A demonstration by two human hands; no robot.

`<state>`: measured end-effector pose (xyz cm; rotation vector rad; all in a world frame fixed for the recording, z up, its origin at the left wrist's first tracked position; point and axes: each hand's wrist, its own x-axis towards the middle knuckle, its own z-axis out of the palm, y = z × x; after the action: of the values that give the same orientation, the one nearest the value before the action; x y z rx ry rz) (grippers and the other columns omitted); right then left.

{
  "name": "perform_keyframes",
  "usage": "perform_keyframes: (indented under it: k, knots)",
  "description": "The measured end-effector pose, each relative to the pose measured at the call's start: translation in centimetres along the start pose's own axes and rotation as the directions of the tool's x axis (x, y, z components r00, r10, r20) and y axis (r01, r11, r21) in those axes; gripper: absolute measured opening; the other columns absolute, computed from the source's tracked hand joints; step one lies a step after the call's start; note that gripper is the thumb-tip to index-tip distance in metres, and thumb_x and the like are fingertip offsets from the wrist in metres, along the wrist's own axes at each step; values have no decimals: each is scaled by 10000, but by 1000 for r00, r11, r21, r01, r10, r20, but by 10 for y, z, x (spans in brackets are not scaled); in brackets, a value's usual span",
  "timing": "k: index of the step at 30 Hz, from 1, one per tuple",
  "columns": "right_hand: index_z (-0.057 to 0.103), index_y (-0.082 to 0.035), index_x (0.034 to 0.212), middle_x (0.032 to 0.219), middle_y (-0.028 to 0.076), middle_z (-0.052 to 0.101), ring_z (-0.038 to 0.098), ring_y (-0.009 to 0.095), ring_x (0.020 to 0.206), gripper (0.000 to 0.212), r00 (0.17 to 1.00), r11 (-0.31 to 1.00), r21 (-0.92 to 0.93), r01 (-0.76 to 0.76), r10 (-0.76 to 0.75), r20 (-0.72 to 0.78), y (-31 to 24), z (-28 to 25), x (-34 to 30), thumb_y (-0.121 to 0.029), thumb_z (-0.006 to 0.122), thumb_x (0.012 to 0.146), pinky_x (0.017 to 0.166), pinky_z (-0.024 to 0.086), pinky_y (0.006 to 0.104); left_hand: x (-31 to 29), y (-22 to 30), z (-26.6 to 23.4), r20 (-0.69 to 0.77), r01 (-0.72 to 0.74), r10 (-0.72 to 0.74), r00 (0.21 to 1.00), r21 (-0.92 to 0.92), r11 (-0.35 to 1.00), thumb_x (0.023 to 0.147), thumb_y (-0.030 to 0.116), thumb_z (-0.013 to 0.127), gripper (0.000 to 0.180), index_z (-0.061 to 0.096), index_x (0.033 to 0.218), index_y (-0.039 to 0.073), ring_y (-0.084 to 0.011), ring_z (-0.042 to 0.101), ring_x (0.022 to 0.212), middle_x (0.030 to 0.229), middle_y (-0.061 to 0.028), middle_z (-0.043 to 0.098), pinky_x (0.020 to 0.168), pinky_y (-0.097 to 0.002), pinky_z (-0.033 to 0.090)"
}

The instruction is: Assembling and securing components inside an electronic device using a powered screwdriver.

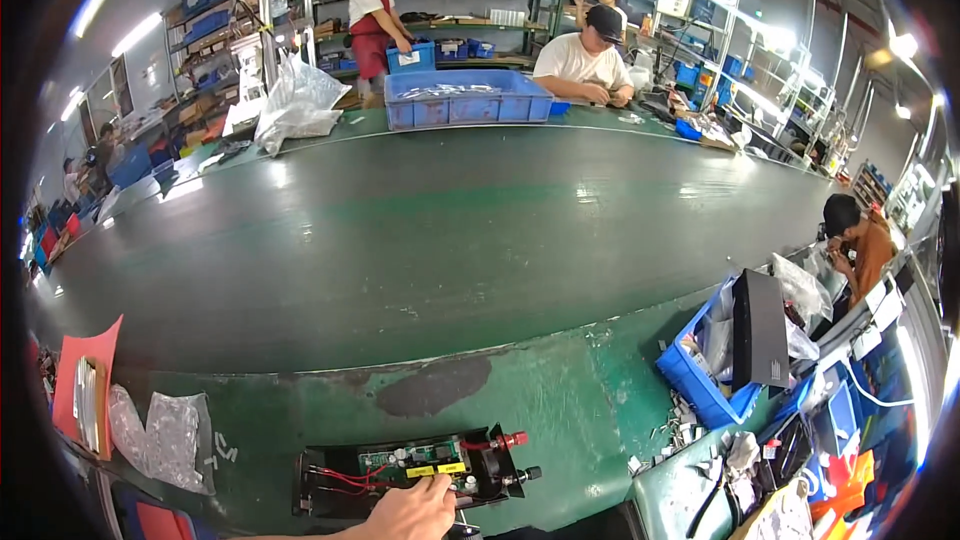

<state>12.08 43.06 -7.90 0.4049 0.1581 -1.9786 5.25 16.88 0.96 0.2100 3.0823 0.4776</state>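
On the green bench at the lower middle lies an open black metal case (345, 510) with a green circuit board (385, 459) inside. A yellow block-shaped component (437, 470) sits on the board, and red wires run to the case's left end. Red terminals (512, 439) and black terminals (528, 475) stick out on the right. My left hand (412, 512) reaches in from the lower left, its fingers bent together over the case's near edge, beside the yellow component. What the fingertips press on is partly hidden. My right hand is out of view.
A belt (450, 240) runs across beyond the bench. At right stand a blue bin (700, 385) with a black panel (760, 330), and scattered small metal parts (680, 430). Clear plastic bags (180, 435) lie at left. Several people work around; a blue crate (470, 110) stands across the belt.
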Motion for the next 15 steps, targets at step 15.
perform_keyframes:
  k: [15]
  knots:
    - [577,-40,1400,1262,74,674,595,193,1195,471,930,897,-417,-146,-20,-367,1,-153,-40,-347,564,1043,1076,427,345,-5,-3,1,-10,16,-16,1000,-41,999,853,142,643,161,638,926,-2,-334,663,974,1112,-199,628,699,-416,568]
